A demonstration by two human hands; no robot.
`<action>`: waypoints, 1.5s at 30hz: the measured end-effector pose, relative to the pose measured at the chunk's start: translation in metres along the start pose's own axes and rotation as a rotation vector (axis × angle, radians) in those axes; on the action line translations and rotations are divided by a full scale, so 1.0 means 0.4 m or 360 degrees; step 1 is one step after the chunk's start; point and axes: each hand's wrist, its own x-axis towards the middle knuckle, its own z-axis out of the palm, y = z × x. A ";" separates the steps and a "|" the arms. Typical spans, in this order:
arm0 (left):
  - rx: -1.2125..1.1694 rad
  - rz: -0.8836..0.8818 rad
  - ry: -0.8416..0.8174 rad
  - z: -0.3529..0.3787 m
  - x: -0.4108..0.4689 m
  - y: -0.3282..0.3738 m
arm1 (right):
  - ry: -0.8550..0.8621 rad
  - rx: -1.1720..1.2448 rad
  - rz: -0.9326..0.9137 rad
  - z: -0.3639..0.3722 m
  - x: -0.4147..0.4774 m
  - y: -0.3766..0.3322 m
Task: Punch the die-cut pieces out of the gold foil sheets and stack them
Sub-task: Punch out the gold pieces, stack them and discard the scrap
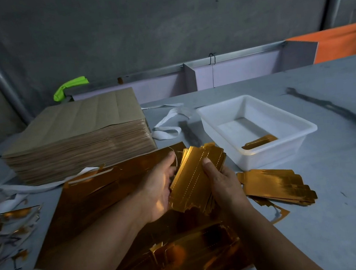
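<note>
A bundle of gold punched pieces (194, 177) is held above the table between both hands. My left hand (158, 186) grips its left side and my right hand (222, 183) grips its right side, thumb on top. Under them lies a large gold foil sheet (96, 206) with die-cut slots. More gold foil (186, 258) lies crumpled near the front edge. A fanned stack of punched gold pieces (276, 185) rests on the table to the right. A few gold pieces (260, 141) lie in the white tray.
A white plastic tray (293, 146) stands at right of centre. A thick stack of brown paper sheets (79, 137) sits at back left. Gold and white scraps (8, 229) litter the left edge. White strips (169, 124) lie behind the foil. A grey wall rises behind.
</note>
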 end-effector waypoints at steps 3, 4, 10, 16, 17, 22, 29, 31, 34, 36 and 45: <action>0.0094 0.0103 0.0083 -0.004 0.003 -0.023 | 0.0015 0.0077 0.0006 -0.002 0.002 -0.002; 0.0129 0.0142 0.0101 -0.008 0.006 -0.029 | -0.0012 0.0114 -0.0003 -0.003 0.001 -0.002; 0.0102 0.0187 0.0135 -0.027 0.013 -0.025 | -0.0215 0.0397 0.0076 -0.023 0.005 -0.001; 0.0074 0.0147 0.0174 -0.023 0.015 -0.020 | -0.0097 0.0539 0.0220 -0.035 0.026 0.010; 0.0007 0.0145 0.0199 -0.019 0.016 -0.021 | -0.0070 0.0561 0.0229 -0.034 0.028 0.011; -0.0200 0.0105 0.0198 -0.019 0.019 -0.034 | 0.0008 0.0536 0.0187 -0.035 0.027 0.016; -0.0283 0.0280 0.0442 -0.024 0.028 -0.021 | -0.0037 0.0773 0.0160 -0.036 0.023 0.037; -0.0370 0.0333 0.0498 -0.022 0.030 -0.009 | -0.0031 0.0863 0.0255 -0.032 0.019 0.043; -0.0447 0.0392 0.0563 -0.014 0.034 0.007 | 0.0021 0.0673 0.0379 -0.020 0.015 0.059; -0.0446 0.0424 0.0565 -0.001 0.034 0.016 | 0.0022 0.0321 0.0385 -0.010 0.017 0.070; -0.0120 0.0300 0.0173 0.136 0.055 0.058 | -0.0185 -0.0849 0.0085 0.026 -0.002 0.088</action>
